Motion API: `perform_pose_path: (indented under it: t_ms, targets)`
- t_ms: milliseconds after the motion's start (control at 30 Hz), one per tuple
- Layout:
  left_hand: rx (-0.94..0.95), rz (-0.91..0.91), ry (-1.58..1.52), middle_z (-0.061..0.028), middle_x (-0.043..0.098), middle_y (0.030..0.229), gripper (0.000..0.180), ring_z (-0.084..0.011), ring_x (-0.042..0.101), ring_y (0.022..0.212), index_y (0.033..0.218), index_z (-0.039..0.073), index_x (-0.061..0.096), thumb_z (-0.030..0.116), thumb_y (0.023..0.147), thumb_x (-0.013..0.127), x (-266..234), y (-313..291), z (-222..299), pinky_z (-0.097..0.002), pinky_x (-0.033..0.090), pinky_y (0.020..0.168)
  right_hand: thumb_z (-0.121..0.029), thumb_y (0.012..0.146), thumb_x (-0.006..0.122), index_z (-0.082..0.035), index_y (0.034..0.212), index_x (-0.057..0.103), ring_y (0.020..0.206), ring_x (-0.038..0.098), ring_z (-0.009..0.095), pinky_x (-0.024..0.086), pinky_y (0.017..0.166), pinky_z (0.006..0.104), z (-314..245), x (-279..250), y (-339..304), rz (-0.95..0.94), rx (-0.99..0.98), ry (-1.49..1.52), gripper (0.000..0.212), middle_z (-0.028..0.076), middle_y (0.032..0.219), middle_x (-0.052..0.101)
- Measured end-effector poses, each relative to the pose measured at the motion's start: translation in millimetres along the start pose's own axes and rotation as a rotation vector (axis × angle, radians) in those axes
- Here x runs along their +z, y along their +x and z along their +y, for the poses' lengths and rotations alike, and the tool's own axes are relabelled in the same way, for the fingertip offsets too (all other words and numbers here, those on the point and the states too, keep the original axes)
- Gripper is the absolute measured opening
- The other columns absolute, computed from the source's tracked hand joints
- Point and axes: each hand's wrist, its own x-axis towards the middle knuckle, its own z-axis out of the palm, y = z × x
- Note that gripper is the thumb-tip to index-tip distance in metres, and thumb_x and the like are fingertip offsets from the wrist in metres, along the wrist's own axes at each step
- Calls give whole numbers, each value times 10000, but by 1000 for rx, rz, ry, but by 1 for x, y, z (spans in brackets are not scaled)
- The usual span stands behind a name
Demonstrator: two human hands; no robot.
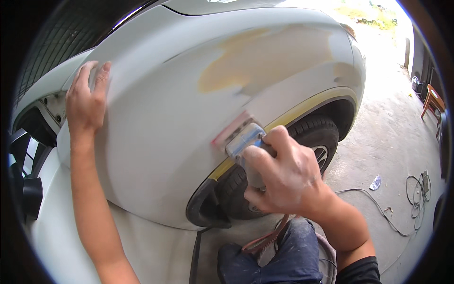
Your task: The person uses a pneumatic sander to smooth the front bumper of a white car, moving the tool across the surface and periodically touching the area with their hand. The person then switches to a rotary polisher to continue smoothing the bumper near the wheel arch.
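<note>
Gripping a blue sanding block [243,138] against the white car fender [156,142] near its wheel-arch edge, right hand [283,175] closed; left hand [86,102] flat, open, near the fender's upper edge.

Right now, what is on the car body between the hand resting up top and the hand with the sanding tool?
In the head view, between the left hand and the right hand gripping the sanding tool lies only bare, dull grey fender. The yellowish filler patch sits higher up.

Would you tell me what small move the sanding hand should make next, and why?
Probably slide the sanding block, held in the right hand, up toward the yellowish filler patch. The block sits low by the wheel arch, while the left hand braces the fender.
</note>
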Motion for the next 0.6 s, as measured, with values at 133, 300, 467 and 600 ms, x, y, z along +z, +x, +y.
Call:
perform_pose_path:
  t_ms: [133, 300, 467, 600]
  targets:
    - [11, 2, -7, -221, 634, 1353, 680, -403, 569, 1289, 1311, -1, 629, 594, 1023, 469, 2, 1, 1, -448, 425, 1111, -167, 586, 792, -97, 1026, 600, 753, 630, 294, 529, 590, 386, -2, -4, 3, -17, 8, 5, 485, 152, 973, 479]
    - [7, -4, 2, -213, 631, 1361, 688, -393, 568, 1294, 1320, 5, 626, 603, 1025, 458, 1, 1, -2, -447, 418, 1119, -158, 576, 799, -90, 1026, 599, 770, 631, 308, 540, 606, 398, -6, -8, 6, -41, 45, 15, 498, 155, 971, 478]
    - [11, -2, 30, -207, 626, 1370, 699, -385, 567, 1297, 1326, 6, 622, 611, 1026, 445, 2, -1, -1, -444, 424, 1117, -155, 568, 805, -90, 1029, 599, 773, 629, 316, 546, 611, 409, -7, -7, 4, -20, 66, 38, 509, 152, 959, 471]
    - [-22, -58, 54, -179, 599, 1425, 701, -362, 537, 1352, 1391, 66, 598, 636, 1019, 432, 1, 3, -7, -441, 391, 1157, -165, 570, 812, -92, 1043, 597, 758, 623, 320, 544, 601, 412, -7, -5, 2, -6, 89, -20, 524, 152, 954, 470]
